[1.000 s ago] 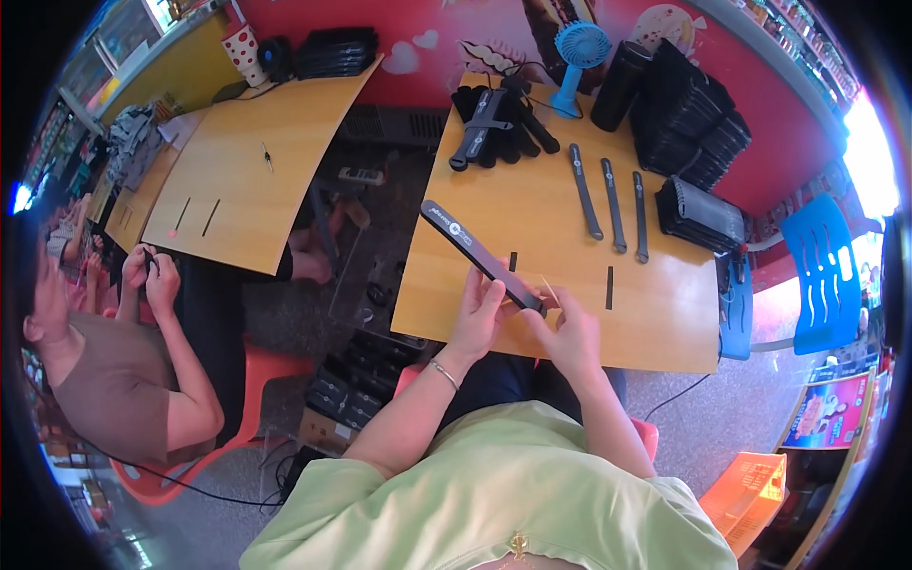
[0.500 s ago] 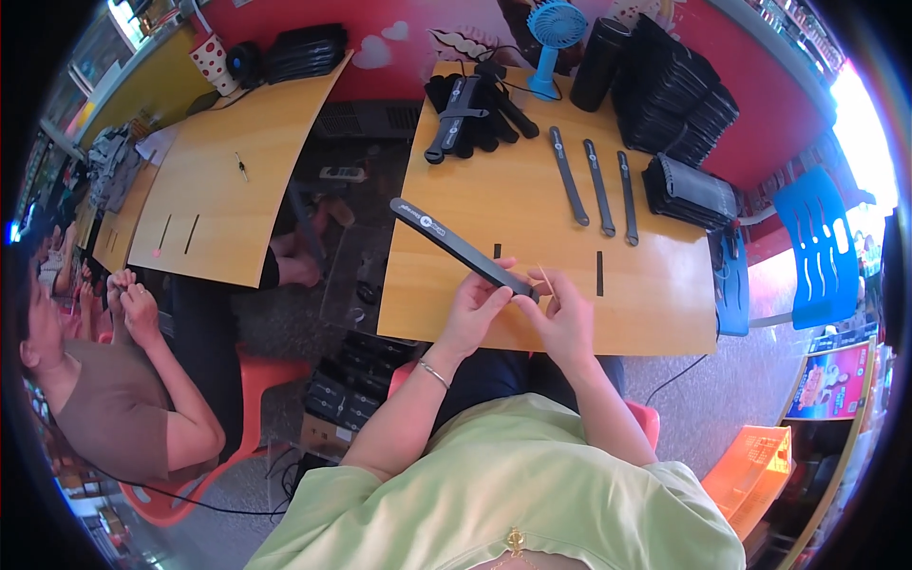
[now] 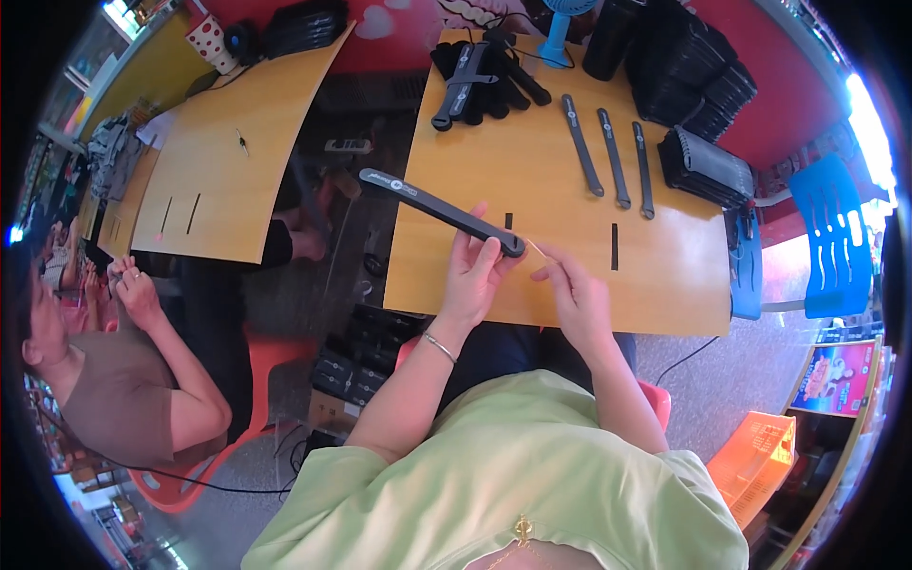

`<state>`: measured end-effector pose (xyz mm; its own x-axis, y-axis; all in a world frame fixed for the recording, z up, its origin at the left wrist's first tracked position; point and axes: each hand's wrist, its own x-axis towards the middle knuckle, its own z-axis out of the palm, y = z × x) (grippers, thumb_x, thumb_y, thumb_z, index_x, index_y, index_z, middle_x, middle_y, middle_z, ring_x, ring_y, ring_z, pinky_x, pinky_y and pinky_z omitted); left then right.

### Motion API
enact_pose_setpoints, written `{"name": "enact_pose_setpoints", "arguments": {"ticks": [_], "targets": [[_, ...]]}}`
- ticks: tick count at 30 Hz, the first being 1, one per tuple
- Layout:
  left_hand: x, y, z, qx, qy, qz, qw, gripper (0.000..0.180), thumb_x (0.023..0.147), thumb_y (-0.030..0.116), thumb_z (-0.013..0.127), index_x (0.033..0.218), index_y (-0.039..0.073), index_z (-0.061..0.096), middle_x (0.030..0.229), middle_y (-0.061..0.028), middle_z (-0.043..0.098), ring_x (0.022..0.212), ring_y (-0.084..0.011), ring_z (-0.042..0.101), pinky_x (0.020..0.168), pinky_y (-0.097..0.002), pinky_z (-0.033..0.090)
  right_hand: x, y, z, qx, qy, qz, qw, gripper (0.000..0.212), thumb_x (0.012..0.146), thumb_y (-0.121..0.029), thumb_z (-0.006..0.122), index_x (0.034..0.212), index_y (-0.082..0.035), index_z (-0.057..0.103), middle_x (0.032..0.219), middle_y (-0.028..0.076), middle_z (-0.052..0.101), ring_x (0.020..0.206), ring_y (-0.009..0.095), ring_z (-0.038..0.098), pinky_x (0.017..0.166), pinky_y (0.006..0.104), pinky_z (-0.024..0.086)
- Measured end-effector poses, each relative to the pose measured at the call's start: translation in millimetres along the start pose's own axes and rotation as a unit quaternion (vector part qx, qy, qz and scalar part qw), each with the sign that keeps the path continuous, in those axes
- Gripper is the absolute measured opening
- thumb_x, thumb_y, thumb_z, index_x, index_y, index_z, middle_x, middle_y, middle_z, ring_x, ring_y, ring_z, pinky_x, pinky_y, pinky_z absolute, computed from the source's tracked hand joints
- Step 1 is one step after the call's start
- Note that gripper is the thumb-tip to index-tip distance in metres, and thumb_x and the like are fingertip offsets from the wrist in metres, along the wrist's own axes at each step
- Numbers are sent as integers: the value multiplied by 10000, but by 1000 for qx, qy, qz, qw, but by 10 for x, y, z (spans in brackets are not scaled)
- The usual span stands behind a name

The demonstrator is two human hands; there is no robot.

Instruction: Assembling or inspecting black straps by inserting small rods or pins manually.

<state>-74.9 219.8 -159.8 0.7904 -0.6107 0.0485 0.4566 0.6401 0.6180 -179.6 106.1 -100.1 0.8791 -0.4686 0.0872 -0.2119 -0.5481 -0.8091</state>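
Observation:
A long black strap with rounded ends [image 3: 432,205] lies slantwise across my left hand [image 3: 469,283], which grips it near its lower right end. It looks thick, perhaps several straps stacked; pale printing marks its upper face. Just right of that end, my right hand [image 3: 579,296] pinches a thin yellowish strand [image 3: 537,249], possibly a rubber band. The strand runs toward the strap's end; whether it loops around it, I cannot tell. Both hands are above the near edge of the wooden table [image 3: 465,180]. Beyond them, three single black straps [image 3: 614,157] lie side by side.
At the back are a bundle of black straps [image 3: 465,87], a blue fan [image 3: 556,47], a black cylinder [image 3: 608,43] and stacked black pouches [image 3: 689,81]. More folded black pouches [image 3: 708,166] lie at the right. A co-worker [image 3: 123,389] sits to the left by another table [image 3: 228,180].
My left hand has raised the strap slightly and shifted it left, turning it flatter. My right hand has drawn away from the strap's end with the strand. The view has tilted a little.

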Motion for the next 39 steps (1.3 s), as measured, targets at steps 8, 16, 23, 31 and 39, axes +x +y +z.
{"name": "enact_pose_setpoints", "arguments": {"ticks": [8,16,23,31,39], "targets": [[-6,-12,-29,7,5,2,1000,545,908,104,536,1389,152,285,1021,-60,588,1012,-223,588,930,-353,485,-27,-3,63,-40,13,-45,998,138,874,-137,546,1009,-133,575,759,43,674,652,207,653,549,309,482],[-2,-6,-13,14,12,5,1000,565,903,72,536,1398,154,276,1017,-62,582,999,-234,591,903,-353,493,-22,6,81,-54,24,-60,996,140,863,-132,563,998,-131,600,745,50,669,652,202,655,551,302,485],[-2,-2,-15,17,18,-7,1000,561,906,62,528,1400,154,277,1038,-68,578,1007,-235,590,885,-354,503,-18,21,79,-38,20,-52,998,160,862,-121,563,1016,-130,603,737,54,666,632,208,648,550,301,479],[3,1,-4,27,28,-14,999,504,904,57,529,1360,134,331,1050,-67,574,1016,-237,589,882,-355,514,-4,13,68,-41,10,-37,998,171,855,-111,563,1021,-126,603,759,66,663,657,211,651,560,305,484],[12,-1,7,24,27,-15,999,520,899,50,537,1366,140,326,1040,-53,574,1019,-228,587,881,-347,514,2,32,72,-23,11,-37,999,184,854,-106,563,1032,-128,606,774,74,664,666,216,653,570,305,489]]}}
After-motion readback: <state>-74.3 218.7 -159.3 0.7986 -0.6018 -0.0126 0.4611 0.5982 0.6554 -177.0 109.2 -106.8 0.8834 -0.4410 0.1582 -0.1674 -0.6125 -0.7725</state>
